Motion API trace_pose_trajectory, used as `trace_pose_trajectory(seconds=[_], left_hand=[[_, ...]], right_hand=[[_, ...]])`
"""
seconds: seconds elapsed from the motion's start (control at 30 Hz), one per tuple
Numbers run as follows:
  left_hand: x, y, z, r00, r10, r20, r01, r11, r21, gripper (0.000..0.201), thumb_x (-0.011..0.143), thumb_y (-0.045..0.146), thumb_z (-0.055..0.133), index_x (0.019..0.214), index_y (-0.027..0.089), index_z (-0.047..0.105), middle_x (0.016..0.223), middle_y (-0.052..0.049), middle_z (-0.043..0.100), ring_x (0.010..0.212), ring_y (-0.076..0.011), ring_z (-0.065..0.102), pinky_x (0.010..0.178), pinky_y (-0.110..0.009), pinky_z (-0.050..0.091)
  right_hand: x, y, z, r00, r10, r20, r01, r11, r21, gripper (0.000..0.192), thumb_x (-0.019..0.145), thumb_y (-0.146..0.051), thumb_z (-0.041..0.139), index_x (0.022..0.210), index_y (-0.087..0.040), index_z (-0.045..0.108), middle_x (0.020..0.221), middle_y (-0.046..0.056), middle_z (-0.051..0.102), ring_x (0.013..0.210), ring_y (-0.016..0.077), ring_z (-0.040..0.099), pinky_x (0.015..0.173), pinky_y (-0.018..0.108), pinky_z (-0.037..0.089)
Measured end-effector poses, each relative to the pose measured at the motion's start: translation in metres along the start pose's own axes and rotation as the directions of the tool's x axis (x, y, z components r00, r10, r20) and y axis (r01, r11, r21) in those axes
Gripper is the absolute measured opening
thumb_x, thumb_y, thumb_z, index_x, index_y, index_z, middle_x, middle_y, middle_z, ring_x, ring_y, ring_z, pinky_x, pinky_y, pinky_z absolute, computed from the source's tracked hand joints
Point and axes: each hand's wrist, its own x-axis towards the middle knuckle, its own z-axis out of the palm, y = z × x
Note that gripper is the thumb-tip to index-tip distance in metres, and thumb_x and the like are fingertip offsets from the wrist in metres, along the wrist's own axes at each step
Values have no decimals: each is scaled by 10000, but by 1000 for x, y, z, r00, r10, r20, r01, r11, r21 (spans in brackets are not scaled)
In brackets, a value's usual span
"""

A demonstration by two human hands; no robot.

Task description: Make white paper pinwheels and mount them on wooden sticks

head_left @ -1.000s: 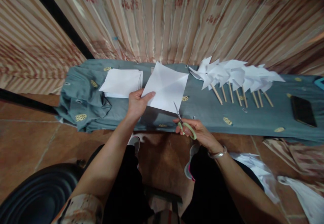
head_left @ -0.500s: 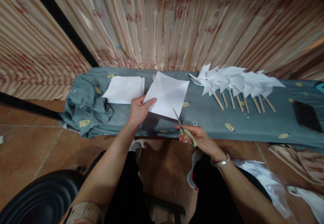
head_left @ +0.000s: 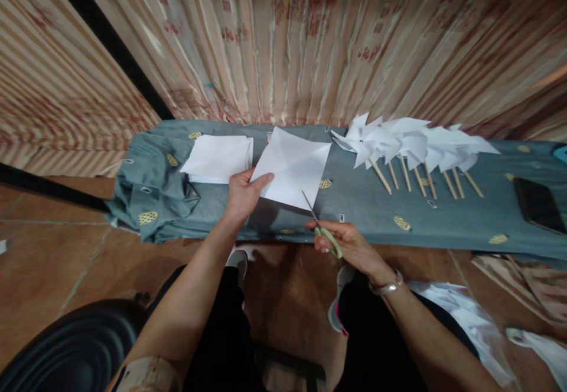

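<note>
- Head view: your left hand [head_left: 240, 194] pinches the lower left corner of the creased white paper square [head_left: 295, 165], thumb on top and fingers clamped underneath, holding it tilted above the surface [head_left: 443, 215].
- Your right hand [head_left: 349, 243] is closed through the green handles of the scissors [head_left: 322, 226]. The blades point up and left, nearly together, with the tip at the sheet's lower edge.
- Compared with a second ago, the scissors' tip has crept a little closer to that edge, while the sheet sits in your left hand much as it did. The whole view has also shifted downward slightly. By the look of it, the cut into the square has not begun yet and the blade is only being lined up with a crease.
- Just left of the held sheet, a stack of white squares [head_left: 218, 157] lies on the grey-green cloth.
- To the right, a row of finished paper pinwheels [head_left: 411, 141] on wooden sticks lies on the cloth, well apart from your hands.
- A dark phone [head_left: 538, 204] rests at the far right.
- White paper scraps [head_left: 465, 315] lie on the floor by your right leg.
</note>
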Motion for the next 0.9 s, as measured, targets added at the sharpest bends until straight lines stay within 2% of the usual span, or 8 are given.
trace_pose_trajectory(seconds=[0.27,0.47,0.7,0.9], left_hand=[[1,-2,0,1000,-7,-7,7,1000,7,284,530,344,817,690,121,744,576,15,626,517,-94,492,487,-221,402],[-1,-3,4,997,-65,40,66,997,-35,330,470,353,855,667,117,735,591,9,644,521,-99,507,499,-230,418],[-1,-9,4,997,-44,70,43,999,16,329,526,367,825,726,118,749,610,7,649,537,-112,528,522,-246,433],[0,-8,5,998,-45,51,44,999,15,301,522,333,825,722,118,758,592,12,649,520,-102,518,517,-240,444]], right_hand=[[3,5,0,1000,2,0,-2,1000,31,532,647,-491,835,1049,-158,732,659,-10,612,574,83,521,538,231,431],[3,4,-2,1000,-24,-19,24,1000,-9,545,643,-482,839,1054,-142,729,685,4,623,609,93,521,547,234,424],[2,3,-2,1000,-21,-20,22,1000,11,543,633,-488,843,1041,-149,729,674,-10,610,597,81,502,544,229,409],[2,4,-2,1000,-12,-25,13,999,39,524,623,-473,853,1022,-154,733,652,-14,615,564,80,512,527,232,420]])
